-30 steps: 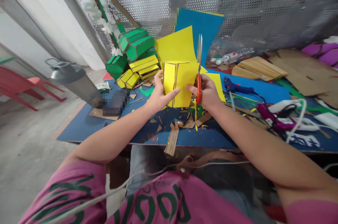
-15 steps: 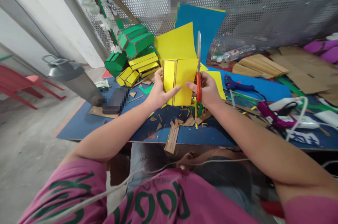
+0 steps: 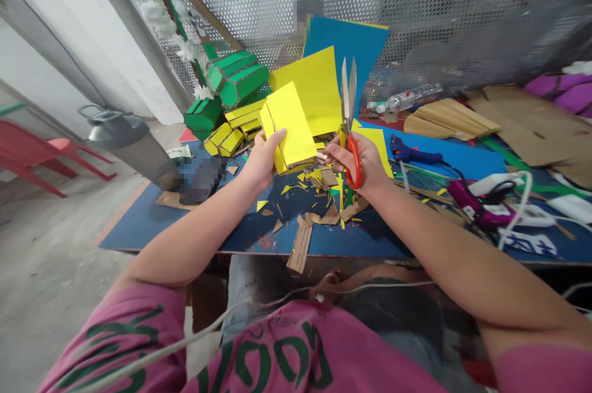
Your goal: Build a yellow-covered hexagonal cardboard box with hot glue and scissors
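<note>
Table (image 3: 150, 214) lowest. Above it, yellow card piece (image 3: 296, 124): long axis steep, far end leaning left; left hand (image 3: 267, 160) grips its left edge. Right hand (image 3: 370, 165) grasps scissors (image 3: 355, 161), blades parted, pointing up, clear of card. Step, judged: trimming; cutting calls for blades at card edge.

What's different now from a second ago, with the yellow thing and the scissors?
The yellow piece has moved to the person's left and tilted, held by the left hand. The right hand has let go of its face but still holds the scissors, whose blades are now spread wider, in a V. The grey bottle and blue glue gun stayed where they were.
</note>
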The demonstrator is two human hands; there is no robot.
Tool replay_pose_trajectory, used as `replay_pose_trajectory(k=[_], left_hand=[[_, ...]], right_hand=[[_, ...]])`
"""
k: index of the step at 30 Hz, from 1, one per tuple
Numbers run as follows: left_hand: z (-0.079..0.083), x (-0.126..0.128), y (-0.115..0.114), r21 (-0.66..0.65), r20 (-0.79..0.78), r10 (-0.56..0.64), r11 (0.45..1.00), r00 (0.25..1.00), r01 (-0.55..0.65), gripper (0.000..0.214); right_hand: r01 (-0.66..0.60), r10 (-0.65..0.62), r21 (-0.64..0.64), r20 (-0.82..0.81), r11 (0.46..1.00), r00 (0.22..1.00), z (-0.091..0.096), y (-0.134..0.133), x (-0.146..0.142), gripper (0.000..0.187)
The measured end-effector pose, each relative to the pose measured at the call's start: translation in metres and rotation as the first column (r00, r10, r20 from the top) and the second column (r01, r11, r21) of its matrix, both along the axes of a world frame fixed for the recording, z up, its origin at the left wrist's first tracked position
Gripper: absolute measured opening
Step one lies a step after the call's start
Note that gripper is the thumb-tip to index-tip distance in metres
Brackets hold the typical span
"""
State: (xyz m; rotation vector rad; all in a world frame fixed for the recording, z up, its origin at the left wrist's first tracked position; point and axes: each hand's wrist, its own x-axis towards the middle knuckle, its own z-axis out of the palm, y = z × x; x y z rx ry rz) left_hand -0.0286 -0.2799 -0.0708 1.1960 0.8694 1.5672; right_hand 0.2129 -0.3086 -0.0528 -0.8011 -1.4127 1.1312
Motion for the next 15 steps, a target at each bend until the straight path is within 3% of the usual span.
replay_pose_trajectory(k=[3, 9, 15], left_hand=[[0.005, 0.005, -0.006, 0.016, 0.066, 0.085, 0.996, 0.994, -0.086, 0.105], [0.009, 0.017, -0.026, 0.232, -0.078, 0.090, 0.970, 0.993, -0.070, 0.122], [0.005, 0.017, -0.027, 0.228, -0.106, 0.105, 0.970, 0.989, -0.078, 0.129]], right_hand=[[-0.026, 0.026, 0.038, 0.013, 0.999, 1.000, 0.003, -0.006, -0.004, 0.055], [0.056, -0.058, 0.062, 0.033, 0.996, 0.998, -0.001, -0.004, -0.010, 0.054], [0.062, -0.068, 0.075, 0.085, 0.995, 0.994, -0.005, -0.001, -0.006, 0.046]])
